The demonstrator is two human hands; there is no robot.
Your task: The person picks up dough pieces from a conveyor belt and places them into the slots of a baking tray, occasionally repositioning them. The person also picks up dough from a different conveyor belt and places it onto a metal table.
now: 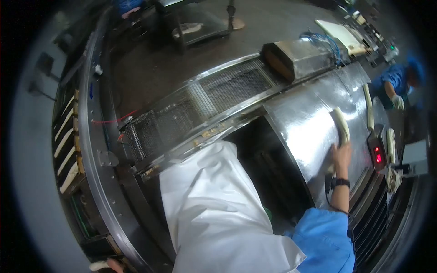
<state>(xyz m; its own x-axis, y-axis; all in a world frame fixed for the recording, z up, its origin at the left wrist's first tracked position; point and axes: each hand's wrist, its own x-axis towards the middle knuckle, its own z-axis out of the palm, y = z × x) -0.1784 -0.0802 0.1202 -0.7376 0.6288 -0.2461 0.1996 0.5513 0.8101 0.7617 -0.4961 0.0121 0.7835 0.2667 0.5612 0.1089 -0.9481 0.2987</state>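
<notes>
At the lower left edge, the left hand [109, 265] barely shows; grip cannot be told. Racked strips [63, 142] fill the left. Centre right, the right hand [341, 154] touches 1 strip [341, 123] on the steel cover [300, 123], grip unclear; 2 far strips [369, 109] lie untouched.

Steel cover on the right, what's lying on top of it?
Pale strips lie on the steel cover, beside a box with a red display. The right hand covers the lower end of the nearest strip, hiding the grip.
</notes>
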